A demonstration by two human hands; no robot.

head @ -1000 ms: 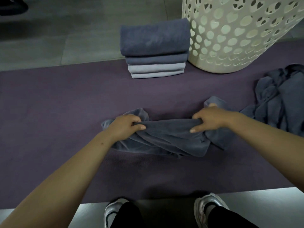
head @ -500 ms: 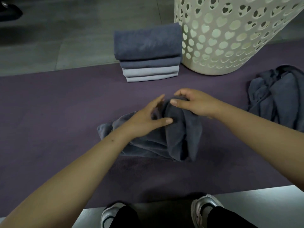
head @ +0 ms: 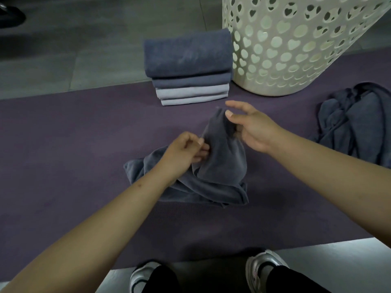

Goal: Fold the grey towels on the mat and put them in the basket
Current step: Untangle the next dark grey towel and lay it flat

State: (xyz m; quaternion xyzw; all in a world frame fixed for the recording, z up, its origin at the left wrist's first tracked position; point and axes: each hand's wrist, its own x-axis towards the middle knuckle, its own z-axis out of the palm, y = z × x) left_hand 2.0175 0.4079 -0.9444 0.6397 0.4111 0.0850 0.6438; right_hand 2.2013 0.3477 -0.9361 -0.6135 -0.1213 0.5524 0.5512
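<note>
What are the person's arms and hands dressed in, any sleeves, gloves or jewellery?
Nothing that shows. The left hand and right hand are bare, with no gloves, and no rings show on the fingers. Both forearms are uncovered as far as the frame's edge, with no sleeve, watch or bracelet in view.

A purple mat (head: pixel 63 144) runs across the floor, with a wide bare stretch on its left side and along its near edge, where a hand could pass freely. At mid-mat a crumpled grey towel (head: pixel 211 182) rises in a peak, with both hands against it. Beyond it, a stack of folded towels (head: pixel 188 66) stands at the mat's far edge, with a bare strip between. Just right of the stack stands a tall white basket (head: pixel 296 49), closing off the far right. A heap of unfolded towels (head: pixel 355 121) fills the mat's right end.
</note>
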